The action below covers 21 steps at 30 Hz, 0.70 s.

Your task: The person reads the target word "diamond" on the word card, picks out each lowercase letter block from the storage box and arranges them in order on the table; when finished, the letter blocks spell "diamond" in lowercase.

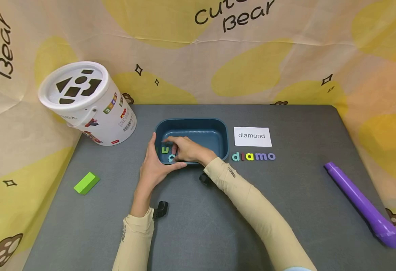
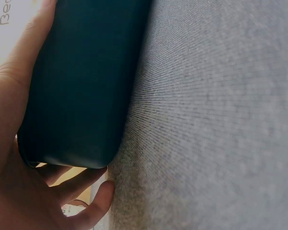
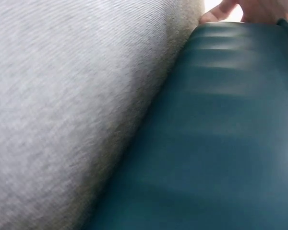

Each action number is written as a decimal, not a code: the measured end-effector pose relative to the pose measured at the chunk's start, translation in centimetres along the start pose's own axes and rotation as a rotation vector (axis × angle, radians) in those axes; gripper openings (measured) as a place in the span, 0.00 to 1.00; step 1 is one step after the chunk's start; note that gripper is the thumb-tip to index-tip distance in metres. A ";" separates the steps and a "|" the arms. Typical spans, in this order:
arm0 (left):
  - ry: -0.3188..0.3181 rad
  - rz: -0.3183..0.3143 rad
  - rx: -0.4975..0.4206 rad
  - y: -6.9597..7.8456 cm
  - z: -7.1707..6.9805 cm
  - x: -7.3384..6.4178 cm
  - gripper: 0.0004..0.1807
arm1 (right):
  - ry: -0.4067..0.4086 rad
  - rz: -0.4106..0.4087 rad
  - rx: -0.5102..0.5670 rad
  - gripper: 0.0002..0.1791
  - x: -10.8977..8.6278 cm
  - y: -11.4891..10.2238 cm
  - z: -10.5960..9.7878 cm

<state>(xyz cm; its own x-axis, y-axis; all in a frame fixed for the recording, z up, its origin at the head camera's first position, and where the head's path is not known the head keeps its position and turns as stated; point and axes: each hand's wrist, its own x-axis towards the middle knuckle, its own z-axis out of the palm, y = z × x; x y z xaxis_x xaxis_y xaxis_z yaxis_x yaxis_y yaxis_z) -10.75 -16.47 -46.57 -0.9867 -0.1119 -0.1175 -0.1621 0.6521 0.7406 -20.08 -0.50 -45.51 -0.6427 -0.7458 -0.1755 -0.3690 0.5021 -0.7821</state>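
Note:
My left hand (image 1: 152,169) holds the near-left corner of a dark blue tray (image 1: 214,123), thumb along the near rim and fingers against the left end. The left wrist view shows those fingers bent round the tray's end. Inside the tray's left part, my right hand (image 1: 185,149) reaches over the near rim with index finger and thumb spread apart. Close by its fingertips lie a green letter u (image 1: 165,150) and a light blue letter (image 1: 171,158), the latter partly covered. In the right wrist view the tray's outer wall (image 3: 221,143) hides the right fingers.
Right of the tray is a white card (image 1: 253,137) printed "diamond", above coloured letters (image 1: 249,157) spelling "diamo". A white bucket (image 1: 113,120) with a shape-hole lid stands back left. A green block (image 1: 87,183) lies left, a purple stick-like object (image 1: 361,203) far right.

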 end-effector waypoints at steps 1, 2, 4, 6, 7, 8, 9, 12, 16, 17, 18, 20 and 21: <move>0.000 -0.001 -0.001 0.0 0.0 0.0 0.79 | -0.011 0.006 -0.001 0.36 0.1 -0.1 0.0; 0.000 0.000 -0.004 0.0 0.0 0.0 0.79 | -0.020 0.012 -0.003 0.36 0.2 -0.1 0.1; 0.001 0.001 -0.004 -0.1 0.0 0.0 0.79 | -0.034 0.028 -0.004 0.36 0.4 -0.2 0.2; 0.001 0.001 -0.002 -0.1 0.0 0.0 0.79 | -0.034 0.040 -0.011 0.33 0.7 -0.3 0.2; 0.001 0.001 -0.001 0.0 0.0 0.0 0.79 | -0.030 0.042 -0.018 0.31 0.7 -0.3 0.3; 0.002 0.002 -0.001 0.0 0.0 0.0 0.79 | -0.026 0.044 -0.024 0.28 0.8 -0.3 0.3; 0.003 0.002 -0.001 0.0 0.0 0.0 0.79 | -0.021 0.045 -0.030 0.25 0.8 -0.3 0.3; 0.002 0.000 0.002 0.0 0.0 0.0 0.79 | -0.010 0.042 -0.063 0.17 0.8 -0.2 0.5; 0.001 0.000 0.009 0.1 0.0 -0.1 0.78 | 0.006 0.034 -0.106 0.13 0.7 -0.2 0.5; -0.001 -0.001 0.012 0.1 0.0 -0.1 0.78 | 0.009 0.030 -0.111 0.13 0.7 -0.2 0.5; -0.001 -0.001 0.012 0.1 0.0 -0.1 0.78 | 0.012 0.029 -0.107 0.13 0.6 -0.1 0.4; 0.001 0.000 0.014 0.1 0.1 -0.1 0.78 | 0.014 0.028 -0.081 0.12 0.3 -0.1 0.2; 0.002 0.000 0.015 0.1 0.1 -0.1 0.78 | 0.013 0.030 -0.068 0.12 0.2 0.0 0.1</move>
<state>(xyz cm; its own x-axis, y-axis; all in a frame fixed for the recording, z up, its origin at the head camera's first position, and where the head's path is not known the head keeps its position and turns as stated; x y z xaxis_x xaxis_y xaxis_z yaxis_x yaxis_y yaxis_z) -10.65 -16.36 -46.54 -0.9867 -0.1135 -0.1160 -0.1622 0.6630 0.7308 -20.17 -0.71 -45.57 -0.6628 -0.7244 -0.1896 -0.3939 0.5526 -0.7345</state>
